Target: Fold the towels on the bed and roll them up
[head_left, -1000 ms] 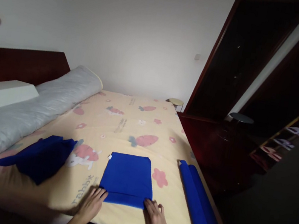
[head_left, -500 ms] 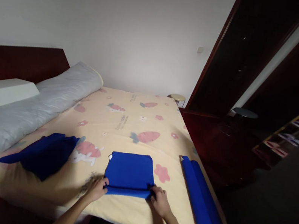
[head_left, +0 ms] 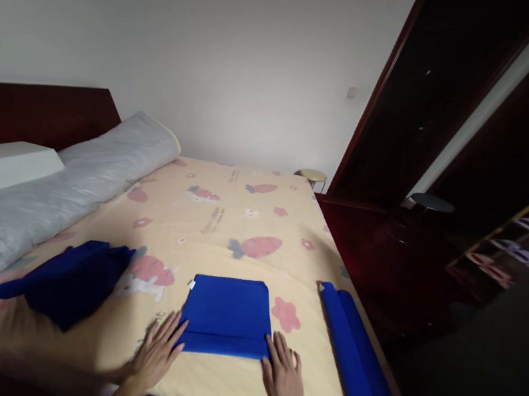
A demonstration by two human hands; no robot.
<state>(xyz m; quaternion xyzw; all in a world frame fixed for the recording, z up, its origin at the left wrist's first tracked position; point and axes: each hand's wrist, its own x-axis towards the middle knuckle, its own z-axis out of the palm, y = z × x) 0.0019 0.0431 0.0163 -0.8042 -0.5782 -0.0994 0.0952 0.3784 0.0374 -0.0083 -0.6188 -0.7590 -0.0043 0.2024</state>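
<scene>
A blue cloth (head_left: 230, 307) lies flat on the bed in front of me, its near edge folded over in a strip and a small white tag at its far left corner. My left hand (head_left: 156, 350) rests flat with fingers stretched, fingertips touching the cloth's left edge by the fold. On the opposite side, my right hand (head_left: 284, 374) is spread, its fingertips on the right end of the fold. Further right lies a long, narrow folded blue cloth (head_left: 360, 356) with white tags. To the left sits a crumpled blue cloth (head_left: 78, 282).
The bed (head_left: 215, 250) wears a cream sheet with a carrot print. A grey rolled quilt (head_left: 90, 176) and a white box (head_left: 6, 165) lie along the headboard (head_left: 35, 112). Beyond the right edge stand a dark stool (head_left: 432, 202) and a shoe rack (head_left: 519, 220).
Both hands have let go of the folded edge and opened out flat beside it. The folded strip now lies flatter. The view has tilted slightly upward.
</scene>
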